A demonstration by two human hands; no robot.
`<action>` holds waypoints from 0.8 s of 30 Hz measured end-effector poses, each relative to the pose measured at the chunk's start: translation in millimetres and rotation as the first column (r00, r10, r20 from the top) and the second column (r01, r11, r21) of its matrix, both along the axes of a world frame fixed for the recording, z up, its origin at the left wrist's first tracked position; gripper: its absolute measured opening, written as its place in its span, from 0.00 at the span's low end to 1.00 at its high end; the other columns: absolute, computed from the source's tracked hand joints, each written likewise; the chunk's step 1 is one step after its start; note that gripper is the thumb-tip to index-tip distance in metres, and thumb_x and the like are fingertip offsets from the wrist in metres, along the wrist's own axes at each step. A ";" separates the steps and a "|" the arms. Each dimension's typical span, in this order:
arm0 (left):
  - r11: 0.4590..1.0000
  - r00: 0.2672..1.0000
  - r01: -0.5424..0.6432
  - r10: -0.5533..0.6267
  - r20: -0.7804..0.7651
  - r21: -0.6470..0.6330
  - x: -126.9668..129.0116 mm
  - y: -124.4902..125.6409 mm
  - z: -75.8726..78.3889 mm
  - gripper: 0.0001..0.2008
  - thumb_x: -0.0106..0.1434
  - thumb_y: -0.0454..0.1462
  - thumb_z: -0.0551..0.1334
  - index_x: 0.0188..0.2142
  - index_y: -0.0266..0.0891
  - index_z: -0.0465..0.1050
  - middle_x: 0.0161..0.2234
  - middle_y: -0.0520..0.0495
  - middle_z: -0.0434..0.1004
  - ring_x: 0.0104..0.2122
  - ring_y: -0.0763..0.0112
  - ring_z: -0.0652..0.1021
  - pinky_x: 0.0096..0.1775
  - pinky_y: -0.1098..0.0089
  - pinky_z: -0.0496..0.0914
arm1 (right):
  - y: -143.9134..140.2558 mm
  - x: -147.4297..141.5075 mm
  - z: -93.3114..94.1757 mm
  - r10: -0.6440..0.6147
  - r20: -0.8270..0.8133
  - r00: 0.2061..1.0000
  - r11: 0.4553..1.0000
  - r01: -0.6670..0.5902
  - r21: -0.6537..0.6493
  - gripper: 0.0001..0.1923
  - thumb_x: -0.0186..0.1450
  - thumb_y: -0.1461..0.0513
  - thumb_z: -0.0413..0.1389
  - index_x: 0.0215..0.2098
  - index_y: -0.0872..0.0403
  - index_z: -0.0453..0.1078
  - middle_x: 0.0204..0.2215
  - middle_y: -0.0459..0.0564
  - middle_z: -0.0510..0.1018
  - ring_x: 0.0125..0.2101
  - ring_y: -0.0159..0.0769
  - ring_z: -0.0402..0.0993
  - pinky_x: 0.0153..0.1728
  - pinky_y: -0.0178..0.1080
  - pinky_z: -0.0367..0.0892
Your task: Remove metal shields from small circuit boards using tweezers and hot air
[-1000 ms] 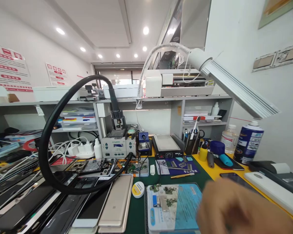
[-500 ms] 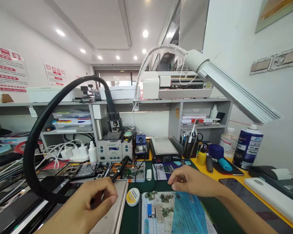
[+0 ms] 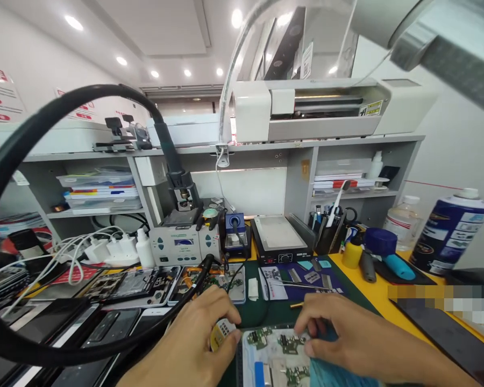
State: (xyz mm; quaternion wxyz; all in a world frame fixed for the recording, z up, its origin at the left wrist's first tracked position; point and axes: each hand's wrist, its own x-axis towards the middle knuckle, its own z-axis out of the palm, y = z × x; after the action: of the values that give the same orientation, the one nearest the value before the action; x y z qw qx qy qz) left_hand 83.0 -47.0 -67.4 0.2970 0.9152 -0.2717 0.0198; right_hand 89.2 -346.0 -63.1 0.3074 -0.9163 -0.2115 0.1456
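My left hand (image 3: 193,338) is low in the middle, fingers curled around a small round yellow-and-white tin (image 3: 221,329) at the left edge of a white and blue work mat (image 3: 252,352). My right hand (image 3: 342,336) lies on that mat, its fingertips pressed down next to small green circuit boards (image 3: 286,342). Whether those fingers pinch a board is hidden. A thick black hose (image 3: 64,352) loops past my left wrist.
A grey hot-air station (image 3: 185,244), a heating plate (image 3: 278,236) and a pen holder (image 3: 326,234) stand at the back. Opened phones (image 3: 133,282) and cables fill the left. At the right stand a blue spray can (image 3: 447,231) and a lamp head (image 3: 447,37) overhead.
The view has moved forward and down. My left hand came in and went right to the tin. My right hand dropped from above the mat onto it.
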 end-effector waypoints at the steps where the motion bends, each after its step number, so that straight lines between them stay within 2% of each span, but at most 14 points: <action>1: 1.000 1.000 0.017 -0.017 0.015 0.005 -0.7 0.3 -1.2 0.05 0.62 0.34 0.59 0.38 0.41 0.72 0.39 0.47 0.74 0.40 0.63 0.75 0.41 0.64 0.69 | 0.1 0.0 -1.0 -0.003 -0.002 1.000 1.000 0.003 0.003 0.10 0.66 0.53 0.59 0.43 0.45 0.76 0.40 0.48 0.75 0.40 0.40 0.72 0.38 0.36 0.65; 7: 0.999 0.993 0.021 -0.024 0.115 0.031 -3.1 -5.4 -14.5 0.13 0.58 0.29 0.63 0.42 0.42 0.74 0.42 0.49 0.76 0.45 0.62 0.76 0.48 0.62 0.71 | 4.8 -2.1 -1.6 -0.028 0.000 1.000 0.999 0.028 -0.021 0.08 0.68 0.54 0.57 0.40 0.45 0.77 0.39 0.47 0.76 0.40 0.40 0.73 0.40 0.36 0.66; 13: 0.995 0.990 0.050 -0.062 0.127 0.090 -3.0 -7.6 -30.4 0.13 0.59 0.31 0.63 0.44 0.42 0.76 0.41 0.47 0.77 0.43 0.60 0.76 0.49 0.57 0.71 | 4.0 -1.7 -8.1 -0.033 0.026 0.999 0.999 0.034 -0.037 0.08 0.70 0.53 0.56 0.41 0.43 0.77 0.39 0.46 0.75 0.40 0.39 0.72 0.40 0.36 0.65; 19: 0.999 0.989 0.032 -0.035 0.142 0.021 -5.7 -9.9 -32.1 0.12 0.61 0.29 0.60 0.43 0.41 0.76 0.40 0.47 0.77 0.43 0.60 0.76 0.51 0.56 0.71 | 2.9 -0.5 -11.4 -0.062 -0.002 0.998 0.998 0.062 -0.023 0.09 0.70 0.51 0.56 0.43 0.42 0.76 0.40 0.46 0.76 0.41 0.39 0.71 0.40 0.36 0.65; 24: 0.998 0.983 0.046 -0.053 0.178 0.039 -5.7 -12.8 -31.5 0.12 0.64 0.31 0.61 0.46 0.42 0.77 0.39 0.45 0.78 0.42 0.60 0.77 0.46 0.61 0.73 | 6.7 -0.3 -6.9 -0.055 -0.010 0.998 0.998 0.055 -0.014 0.08 0.69 0.54 0.57 0.39 0.44 0.76 0.36 0.45 0.75 0.38 0.37 0.72 0.37 0.35 0.65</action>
State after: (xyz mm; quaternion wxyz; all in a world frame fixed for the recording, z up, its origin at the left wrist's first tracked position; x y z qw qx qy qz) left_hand 77.3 -59.7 -99.0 0.2558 0.9077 -0.3203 0.0899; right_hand 88.9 -339.3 -70.0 0.3059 -0.9232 -0.1836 0.1431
